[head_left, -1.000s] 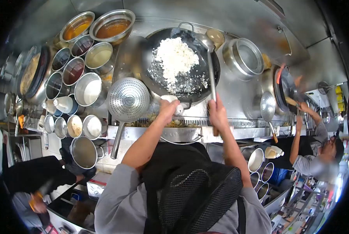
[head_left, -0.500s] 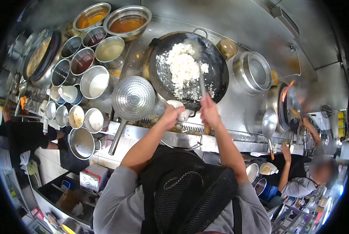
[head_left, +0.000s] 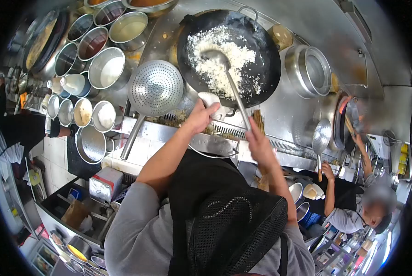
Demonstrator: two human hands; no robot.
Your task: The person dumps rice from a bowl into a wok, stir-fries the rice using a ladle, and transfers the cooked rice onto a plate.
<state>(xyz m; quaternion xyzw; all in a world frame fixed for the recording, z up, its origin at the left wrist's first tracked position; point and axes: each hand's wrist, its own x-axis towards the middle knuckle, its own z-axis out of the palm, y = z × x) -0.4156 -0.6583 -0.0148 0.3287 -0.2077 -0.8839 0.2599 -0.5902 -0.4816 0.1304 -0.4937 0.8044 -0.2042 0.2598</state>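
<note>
The right grip (head_left: 262, 151) is wrapping the ladle (head_left: 236, 94) near the lower end of its handle, fingers folding around the shaft and the wrist blurring a little. The left grip (head_left: 200, 118) is pinching a white cloth (head_left: 209, 98) between thumb and fingers at the wok's near edge, just beside a small loop handle; whether the cloth is also covering metal underneath, I cannot tell. The wok (head_left: 266, 69) is sitting straight ahead, with the rice (head_left: 239, 57) spreading across its middle and some loose grains clinging nearer the dark wall. Half a second ago the ladle's bowl was reaching the far side; now it is lying over the left-middle part of the rice, the right grip sitting further back towards the body. The white mass is looking wider and looser than it was, so the stirring seems to be parting the clumps, while the left grip is probably steadying the wok. Further out, a brush (head_left: 258, 121) is resting just right of the cloth, a strainer (head_left: 156, 86) is lying left of the wok with its handle pointing back, and stacked pots (head_left: 315, 70) are standing on the steel counter (head_left: 284, 115) to the right. Beyond them, a co-worker's hand (head_left: 327, 171) is showing near another strainer.
</note>
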